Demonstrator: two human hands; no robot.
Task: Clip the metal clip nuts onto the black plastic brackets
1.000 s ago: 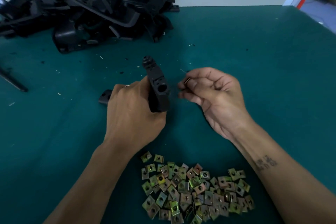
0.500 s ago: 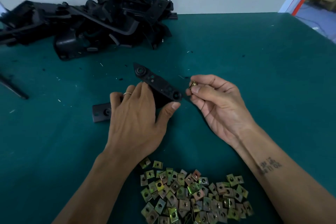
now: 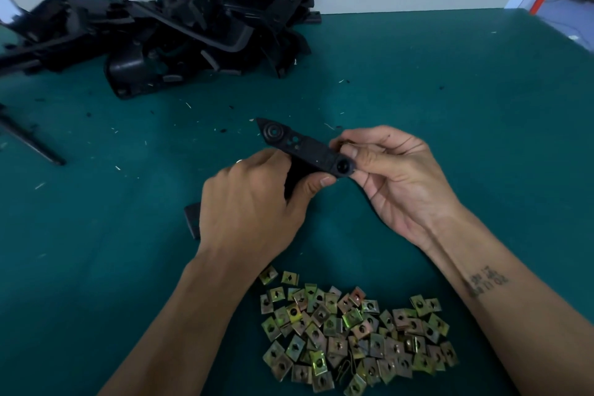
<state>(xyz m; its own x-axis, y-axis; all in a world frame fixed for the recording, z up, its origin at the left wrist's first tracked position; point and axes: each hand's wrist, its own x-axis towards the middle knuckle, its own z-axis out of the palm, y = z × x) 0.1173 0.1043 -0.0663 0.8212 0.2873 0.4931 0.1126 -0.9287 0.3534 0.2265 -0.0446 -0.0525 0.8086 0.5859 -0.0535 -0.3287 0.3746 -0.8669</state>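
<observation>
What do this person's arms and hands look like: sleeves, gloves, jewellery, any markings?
Both forearms are bare to the frame's edge, with no sleeves or gloves in view. The left hand wears a thin silver-coloured ring. The right hand shows no ring; its forearm carries a small dark tattoo of two short lines, too small to read.

1. Left hand [image 3: 254, 202], frame centre: back up, fingers curled, thumb extended rightward, gripping.
2. Right hand [image 3: 395, 177], right of centre: palm partly up, fingertips pinched together beside left thumb.
3. Both forearms enter from the bottom edge.
</observation>
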